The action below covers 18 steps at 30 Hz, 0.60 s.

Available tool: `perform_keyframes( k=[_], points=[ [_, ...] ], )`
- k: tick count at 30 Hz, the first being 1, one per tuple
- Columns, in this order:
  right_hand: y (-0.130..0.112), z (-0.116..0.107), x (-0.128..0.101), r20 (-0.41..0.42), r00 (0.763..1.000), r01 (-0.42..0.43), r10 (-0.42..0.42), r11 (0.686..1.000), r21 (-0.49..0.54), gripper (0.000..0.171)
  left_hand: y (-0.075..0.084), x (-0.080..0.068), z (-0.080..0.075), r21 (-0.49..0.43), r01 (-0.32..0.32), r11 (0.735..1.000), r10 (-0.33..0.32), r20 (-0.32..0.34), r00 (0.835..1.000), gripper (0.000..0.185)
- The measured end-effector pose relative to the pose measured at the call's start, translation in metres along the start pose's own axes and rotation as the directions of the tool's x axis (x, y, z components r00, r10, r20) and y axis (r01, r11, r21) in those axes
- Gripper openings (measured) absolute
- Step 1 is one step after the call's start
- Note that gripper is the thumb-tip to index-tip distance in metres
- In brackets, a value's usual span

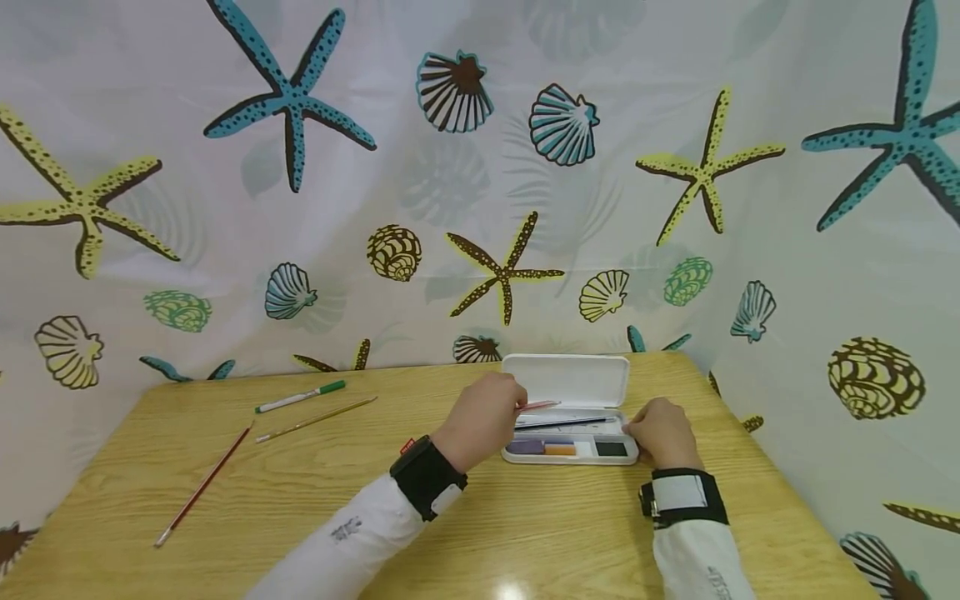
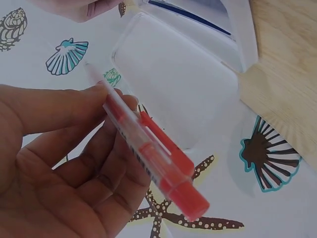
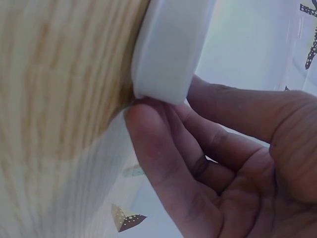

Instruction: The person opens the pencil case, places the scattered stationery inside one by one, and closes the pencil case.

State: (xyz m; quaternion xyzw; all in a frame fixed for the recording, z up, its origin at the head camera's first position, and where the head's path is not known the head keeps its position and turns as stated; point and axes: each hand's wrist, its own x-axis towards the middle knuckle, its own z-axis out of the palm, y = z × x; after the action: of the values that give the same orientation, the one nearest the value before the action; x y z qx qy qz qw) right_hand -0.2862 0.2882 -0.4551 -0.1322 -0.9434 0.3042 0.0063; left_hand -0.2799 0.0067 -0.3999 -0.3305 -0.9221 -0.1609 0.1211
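My left hand (image 1: pixel 480 421) pinches a clear-barrelled pen with red end and clip (image 2: pixel 156 158) between thumb and fingers, above the back left of an open white pencil case (image 1: pixel 570 461). At the case's right end, my right hand (image 1: pixel 666 433) grips its edge, thumb on the rim and fingers against the outer side. The case's lid (image 1: pixel 566 379) stands raised at the back. Inside lie a dark pencil or pen (image 1: pixel 562 423), a purple piece (image 1: pixel 525 447), an orange piece (image 1: pixel 559 451) and a black block (image 1: pixel 611 449).
On the wooden table (image 1: pixel 322 500), left of the case, lie a green-capped white pen (image 1: pixel 300 397), a yellowish pencil (image 1: pixel 317 419) and a dark red pencil (image 1: pixel 204 485). A patterned curtain (image 1: pixel 337 233) hangs behind the table and along its right side.
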Motion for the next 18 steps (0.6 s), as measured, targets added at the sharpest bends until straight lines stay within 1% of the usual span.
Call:
perform_keyframes(
  k=[6,11,18],
  points=[
    [-0.001,-0.001,0.0,0.003,1.0,0.01,-0.01,1.0,-0.001,0.019,0.011,0.012,0.008,0.078,-0.024,0.997,0.025,-0.014,1.0,0.014],
    [-0.001,-0.002,0.001,0.008,1.0,0.01,-0.01,1.0,-0.011,0.018,0.019,0.021,0.015,0.116,-0.044,0.992,0.047,-0.02,0.999,0.012],
    [-0.002,-0.003,0.002,0.015,1.0,0.005,-0.005,1.0,-0.01,0.019,0.024,0.033,0.027,0.169,-0.069,0.983,0.074,-0.022,0.997,0.012]
  ],
)
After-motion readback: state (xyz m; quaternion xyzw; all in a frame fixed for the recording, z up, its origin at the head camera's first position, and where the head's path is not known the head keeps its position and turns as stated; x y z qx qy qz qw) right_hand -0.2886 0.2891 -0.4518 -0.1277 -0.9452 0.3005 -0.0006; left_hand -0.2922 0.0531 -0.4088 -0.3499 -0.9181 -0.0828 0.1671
